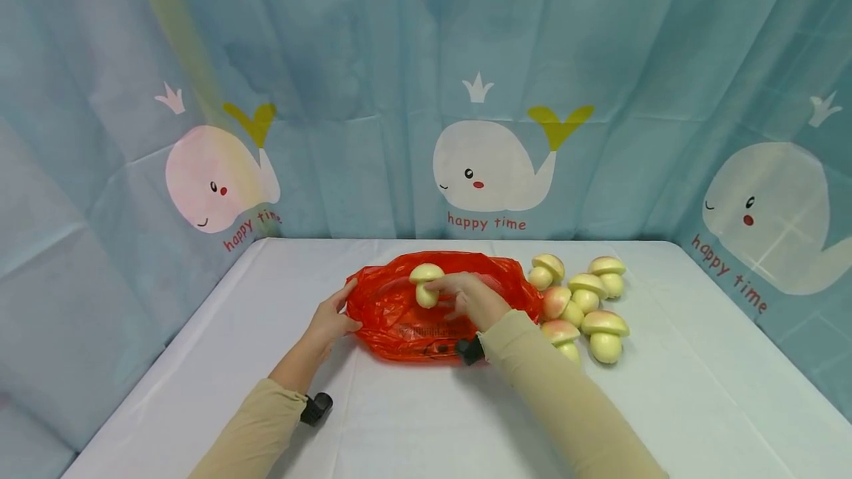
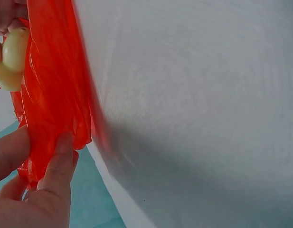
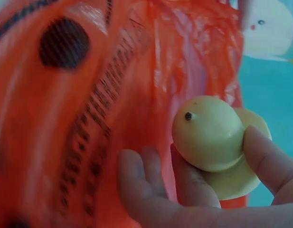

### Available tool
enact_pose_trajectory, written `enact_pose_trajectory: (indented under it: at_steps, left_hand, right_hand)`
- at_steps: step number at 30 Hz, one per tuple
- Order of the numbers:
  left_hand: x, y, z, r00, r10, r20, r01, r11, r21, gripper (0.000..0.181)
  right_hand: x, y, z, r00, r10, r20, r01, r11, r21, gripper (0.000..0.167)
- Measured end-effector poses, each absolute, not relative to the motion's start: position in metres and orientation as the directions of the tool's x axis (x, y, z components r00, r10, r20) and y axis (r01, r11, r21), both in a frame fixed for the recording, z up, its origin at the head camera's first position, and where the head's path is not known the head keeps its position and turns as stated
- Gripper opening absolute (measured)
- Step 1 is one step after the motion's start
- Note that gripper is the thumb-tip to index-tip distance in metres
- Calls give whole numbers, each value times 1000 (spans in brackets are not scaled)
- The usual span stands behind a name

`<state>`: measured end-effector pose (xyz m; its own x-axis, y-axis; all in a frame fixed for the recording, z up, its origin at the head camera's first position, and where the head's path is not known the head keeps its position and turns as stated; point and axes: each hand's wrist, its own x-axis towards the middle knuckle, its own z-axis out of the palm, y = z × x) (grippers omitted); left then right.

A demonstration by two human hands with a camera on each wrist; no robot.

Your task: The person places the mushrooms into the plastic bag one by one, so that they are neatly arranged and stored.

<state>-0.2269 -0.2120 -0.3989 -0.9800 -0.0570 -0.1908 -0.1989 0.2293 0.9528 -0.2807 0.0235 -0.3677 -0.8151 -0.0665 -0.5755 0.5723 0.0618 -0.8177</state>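
A pale yellow toy mushroom (image 1: 426, 284) is pinched between the thumb and fingers of my right hand (image 1: 474, 297), above the mouth of a red plastic bag (image 1: 386, 342). In the right wrist view the mushroom's round stem (image 3: 208, 135) faces the camera, with the cap behind it. My left hand (image 1: 330, 320) grips the bag's left edge, the thumb on one side and fingers on the other in the left wrist view. Dark print shows on the bag's front. The bag's inside is partly hidden by my right hand.
Several yellow mushrooms, some with pinkish caps, lie in a group right of the bag, one mushroom (image 1: 606, 335) nearest the front. They rest on a white-covered table (image 1: 692, 361). A blue curtain (image 1: 346, 94) with whale prints hangs behind and at both sides.
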Motion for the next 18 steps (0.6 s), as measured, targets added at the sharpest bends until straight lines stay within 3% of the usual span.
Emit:
enact_pose_trajectory:
  at_steps: [3,8,18]
  left_hand:
    - [-229,-212,-399,-980,-52,-190,-197,242,950,83]
    - [-230,-212,-398,-980,-56,-191,-199,262,944,84]
    - [-228,-211,-398,-978,-68,-199,-210,282,936,83]
  right_hand:
    - [-287,13,-377,-787,-18,-617,616,19,-787,63]
    - [-293,1,-388,-816,-19,-577,577,8,-817,53]
    - [-291,-1,-387,-810,67,-582,585,148,-797,49]
